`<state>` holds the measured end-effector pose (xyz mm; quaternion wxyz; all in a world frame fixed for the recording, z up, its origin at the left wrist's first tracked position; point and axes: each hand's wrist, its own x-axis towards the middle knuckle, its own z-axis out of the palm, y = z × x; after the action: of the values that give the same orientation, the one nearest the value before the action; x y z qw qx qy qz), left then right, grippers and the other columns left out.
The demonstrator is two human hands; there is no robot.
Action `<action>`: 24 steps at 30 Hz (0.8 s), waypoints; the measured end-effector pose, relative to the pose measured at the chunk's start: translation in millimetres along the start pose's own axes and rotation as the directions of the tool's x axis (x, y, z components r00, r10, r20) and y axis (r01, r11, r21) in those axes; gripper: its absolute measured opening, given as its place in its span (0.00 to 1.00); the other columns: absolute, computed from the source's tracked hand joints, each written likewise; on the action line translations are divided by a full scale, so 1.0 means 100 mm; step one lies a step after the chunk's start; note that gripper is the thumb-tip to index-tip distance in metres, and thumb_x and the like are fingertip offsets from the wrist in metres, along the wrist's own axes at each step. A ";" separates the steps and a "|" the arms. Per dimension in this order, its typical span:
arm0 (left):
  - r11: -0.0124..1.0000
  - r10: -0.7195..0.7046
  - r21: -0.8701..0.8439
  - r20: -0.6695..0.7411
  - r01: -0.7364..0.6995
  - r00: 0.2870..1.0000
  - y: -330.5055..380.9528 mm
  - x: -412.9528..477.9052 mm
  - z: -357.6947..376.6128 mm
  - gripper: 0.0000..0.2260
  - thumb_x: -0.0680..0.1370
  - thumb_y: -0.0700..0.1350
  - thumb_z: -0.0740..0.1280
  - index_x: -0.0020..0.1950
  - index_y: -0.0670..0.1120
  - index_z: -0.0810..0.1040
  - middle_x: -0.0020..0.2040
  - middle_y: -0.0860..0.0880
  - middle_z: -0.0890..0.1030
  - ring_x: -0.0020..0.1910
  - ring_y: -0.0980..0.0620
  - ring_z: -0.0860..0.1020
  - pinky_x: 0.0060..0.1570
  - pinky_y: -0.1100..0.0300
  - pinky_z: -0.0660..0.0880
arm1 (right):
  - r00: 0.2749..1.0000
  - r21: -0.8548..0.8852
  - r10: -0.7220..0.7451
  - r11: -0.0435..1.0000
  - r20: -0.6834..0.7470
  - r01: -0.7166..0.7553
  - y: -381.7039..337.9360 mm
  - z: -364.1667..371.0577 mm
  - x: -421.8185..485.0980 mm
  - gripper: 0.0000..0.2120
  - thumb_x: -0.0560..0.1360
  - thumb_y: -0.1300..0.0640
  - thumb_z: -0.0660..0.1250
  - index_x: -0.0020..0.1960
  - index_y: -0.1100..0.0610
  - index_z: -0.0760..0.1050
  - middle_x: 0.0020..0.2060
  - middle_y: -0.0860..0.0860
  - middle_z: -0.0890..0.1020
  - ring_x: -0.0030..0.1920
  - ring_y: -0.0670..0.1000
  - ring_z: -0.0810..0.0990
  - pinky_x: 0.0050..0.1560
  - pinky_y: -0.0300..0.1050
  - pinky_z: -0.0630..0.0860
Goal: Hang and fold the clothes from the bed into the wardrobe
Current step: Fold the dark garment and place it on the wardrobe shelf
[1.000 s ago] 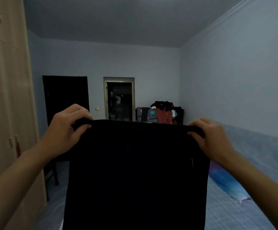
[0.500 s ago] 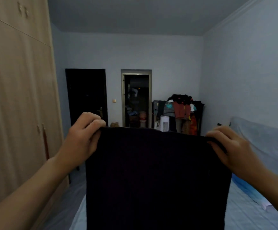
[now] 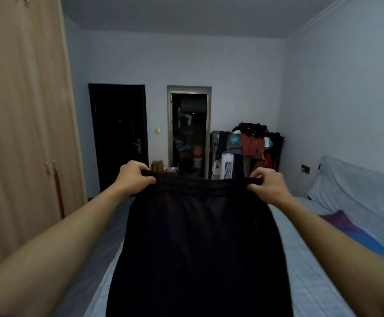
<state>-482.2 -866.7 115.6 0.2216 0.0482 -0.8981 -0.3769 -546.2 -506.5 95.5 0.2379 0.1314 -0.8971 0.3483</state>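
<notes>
Left hand [image 3: 134, 177] and right hand [image 3: 267, 186] each pinch a top corner of the dark garment [image 3: 197, 243], held up over the bed [image 3: 305, 282]. Keep edge taut, lower flat, then fold.

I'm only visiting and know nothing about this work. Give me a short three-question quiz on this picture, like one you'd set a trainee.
1. True or false: the dark garment lies flat on the bed.
2. On which side of the person is the wardrobe? A) left B) right C) out of view
3. Fill in: the left hand and the right hand each grip the garment's ____ edge.

Key: 1 false, since it hangs from the hands; 2 A; 3 top.
</notes>
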 end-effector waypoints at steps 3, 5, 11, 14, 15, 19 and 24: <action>0.979 -0.193 -0.091 -0.162 0.180 0.968 0.08 0.17 0.31 0.04 0.73 0.42 0.74 0.42 0.42 0.83 0.41 0.43 0.83 0.39 0.48 0.83 0.42 0.52 0.83 | 0.961 0.161 0.276 0.948 0.020 -0.275 -0.10 0.35 0.25 0.07 0.70 0.64 0.74 0.47 0.60 0.81 0.48 0.57 0.82 0.49 0.54 0.81 0.53 0.50 0.81; 0.979 -0.175 -0.137 -0.206 0.149 0.963 0.08 0.04 0.43 0.04 0.72 0.43 0.74 0.39 0.43 0.83 0.37 0.45 0.83 0.33 0.52 0.83 0.30 0.59 0.80 | 0.963 0.214 0.269 0.942 -0.017 -0.260 -0.17 0.46 0.15 0.05 0.69 0.62 0.75 0.44 0.57 0.80 0.44 0.54 0.82 0.44 0.52 0.82 0.43 0.49 0.83; 0.933 -0.120 -0.355 -0.152 0.059 0.981 0.18 -0.73 0.78 0.03 0.72 0.41 0.75 0.40 0.44 0.82 0.35 0.46 0.84 0.30 0.52 0.83 0.28 0.56 0.81 | 0.966 0.578 0.259 0.787 0.010 -0.217 -0.49 0.82 -0.51 0.08 0.66 0.61 0.77 0.39 0.52 0.79 0.36 0.50 0.83 0.35 0.48 0.83 0.33 0.40 0.78; 0.940 -0.085 -0.339 -0.151 0.029 0.985 0.25 -0.91 0.89 0.04 0.72 0.42 0.75 0.41 0.46 0.81 0.35 0.48 0.84 0.33 0.51 0.84 0.33 0.52 0.83 | 0.979 0.576 0.198 0.806 -0.042 -0.139 -0.70 1.05 -0.75 0.08 0.67 0.59 0.76 0.39 0.50 0.79 0.34 0.45 0.83 0.35 0.40 0.82 0.34 0.32 0.75; 0.942 -0.080 -0.334 -0.147 0.027 0.986 0.27 -0.95 0.92 0.04 0.72 0.43 0.76 0.41 0.46 0.81 0.35 0.48 0.84 0.34 0.52 0.84 0.34 0.52 0.83 | 0.983 0.572 0.172 0.813 -0.059 -0.108 -0.74 1.12 -0.81 0.08 0.67 0.59 0.76 0.39 0.50 0.79 0.35 0.44 0.83 0.37 0.38 0.81 0.35 0.29 0.74; 0.932 -0.077 -0.363 -0.124 0.027 0.989 0.28 -1.06 0.98 0.05 0.73 0.45 0.76 0.42 0.48 0.81 0.36 0.50 0.83 0.35 0.55 0.83 0.35 0.55 0.82 | 0.993 0.621 0.097 0.783 -0.062 -0.038 -0.80 1.22 -0.98 0.07 0.71 0.58 0.74 0.44 0.47 0.80 0.37 0.43 0.83 0.41 0.36 0.81 0.37 0.27 0.75; 0.877 -0.102 -0.480 -0.133 0.026 0.986 0.26 -1.10 0.94 0.04 0.75 0.44 0.74 0.42 0.46 0.83 0.36 0.48 0.84 0.34 0.54 0.84 0.33 0.59 0.81 | 0.995 0.700 -0.001 0.710 0.103 -0.072 -0.78 1.18 -1.09 0.13 0.74 0.53 0.72 0.58 0.46 0.78 0.48 0.45 0.84 0.50 0.43 0.83 0.51 0.45 0.82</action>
<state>-422.4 -758.4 36.0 0.2830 0.0510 -0.7556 -0.5886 -461.5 -636.9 7.1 0.1202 0.2112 -0.7100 0.6610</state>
